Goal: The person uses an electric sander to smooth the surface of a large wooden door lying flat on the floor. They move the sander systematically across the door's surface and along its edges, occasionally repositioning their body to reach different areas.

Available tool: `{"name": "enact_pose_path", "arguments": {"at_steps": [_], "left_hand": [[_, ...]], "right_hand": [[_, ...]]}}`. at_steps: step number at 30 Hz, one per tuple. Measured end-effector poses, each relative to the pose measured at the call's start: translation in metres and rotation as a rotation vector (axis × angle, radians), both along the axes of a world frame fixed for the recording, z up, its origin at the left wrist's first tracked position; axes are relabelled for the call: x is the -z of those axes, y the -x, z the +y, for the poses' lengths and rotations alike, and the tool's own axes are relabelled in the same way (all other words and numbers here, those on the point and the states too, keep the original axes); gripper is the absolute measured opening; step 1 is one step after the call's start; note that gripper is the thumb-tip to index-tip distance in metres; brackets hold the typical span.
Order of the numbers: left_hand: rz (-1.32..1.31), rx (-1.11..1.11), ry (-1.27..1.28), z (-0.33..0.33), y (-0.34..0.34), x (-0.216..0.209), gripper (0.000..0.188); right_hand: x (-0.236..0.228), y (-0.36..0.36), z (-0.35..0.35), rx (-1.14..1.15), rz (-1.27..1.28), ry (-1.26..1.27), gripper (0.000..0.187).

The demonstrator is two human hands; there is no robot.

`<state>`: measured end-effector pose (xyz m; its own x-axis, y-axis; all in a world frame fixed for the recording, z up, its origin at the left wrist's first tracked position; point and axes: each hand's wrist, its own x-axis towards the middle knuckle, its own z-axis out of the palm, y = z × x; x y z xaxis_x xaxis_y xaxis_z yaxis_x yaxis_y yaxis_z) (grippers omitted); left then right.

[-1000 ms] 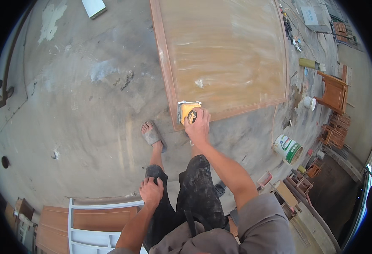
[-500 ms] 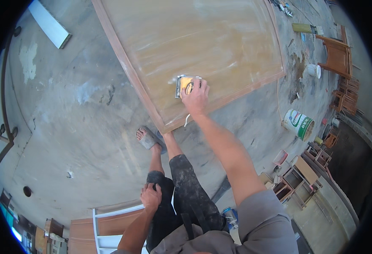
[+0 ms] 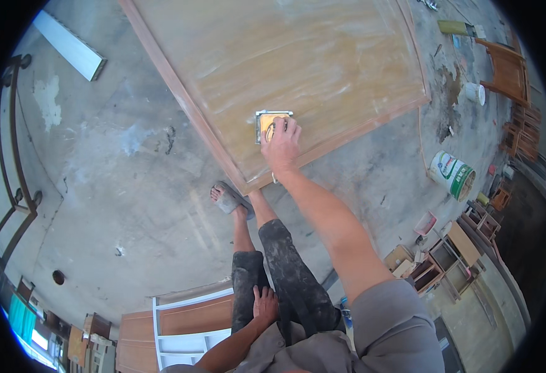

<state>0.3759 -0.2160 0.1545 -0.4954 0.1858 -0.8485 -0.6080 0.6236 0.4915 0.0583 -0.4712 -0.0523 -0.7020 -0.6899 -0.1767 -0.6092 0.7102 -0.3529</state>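
Note:
My right hand (image 3: 281, 146) is closed over a yellow and black sander (image 3: 267, 122) with a pale flat base. The sander rests flat on a large wooden panel (image 3: 310, 68), near its close corner. Whitish dust streaks cover the panel's tan surface, and a reddish-brown wooden frame runs along its edges. A short white cord end shows beside my right wrist. My left hand (image 3: 265, 304) lies on my dark, dust-marked trouser leg, fingers spread, with nothing in it.
A white board (image 3: 71, 46) lies at the far left, near a brown metal frame (image 3: 21, 168). On the right are a white and green bucket (image 3: 450, 175), a small white bucket (image 3: 475, 93) and wooden furniture parts (image 3: 450, 258). White-framed panels (image 3: 192, 314) lie close on the left.
My left hand has slid from the knee up along my thigh. The sander has shifted slightly left over the panel, still in my right hand. The whole view has shifted a little.

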Motion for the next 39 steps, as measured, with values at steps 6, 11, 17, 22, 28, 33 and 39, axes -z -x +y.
{"name": "enact_pose_path", "arguments": {"at_steps": [6, 11, 17, 22, 28, 33, 39], "left_hand": [[0.224, 0.237, 0.191, 0.042, -0.034, -0.031, 0.053], [0.168, 0.274, 0.059, 0.024, -0.021, -0.063, 0.058], [0.19, 0.241, 0.026, 0.02, -0.026, -0.076, 0.057], [0.173, 0.038, 0.012, 0.029, -0.025, -0.083, 0.047], [0.143, -0.075, -0.051, 0.043, -0.037, -0.073, 0.031], [0.175, -0.162, -0.019, 0.011, -0.016, -0.076, 0.032], [0.188, -0.132, 0.003, 0.023, -0.023, -0.064, 0.037]], "right_hand": [[-0.002, -0.062, 0.001, -0.147, -0.133, -0.033, 0.055], [0.0, -0.033, -0.004, -0.111, -0.095, -0.008, 0.055], [0.005, 0.064, -0.023, 0.064, 0.086, 0.021, 0.054], [0.015, 0.101, -0.03, 0.163, 0.188, 0.026, 0.052], [0.007, 0.006, -0.047, 0.252, 0.059, 0.013, 0.053], [0.007, -0.066, -0.059, 0.283, -0.019, 0.048, 0.054], [0.005, -0.073, -0.062, 0.307, -0.054, 0.051, 0.055]]}}
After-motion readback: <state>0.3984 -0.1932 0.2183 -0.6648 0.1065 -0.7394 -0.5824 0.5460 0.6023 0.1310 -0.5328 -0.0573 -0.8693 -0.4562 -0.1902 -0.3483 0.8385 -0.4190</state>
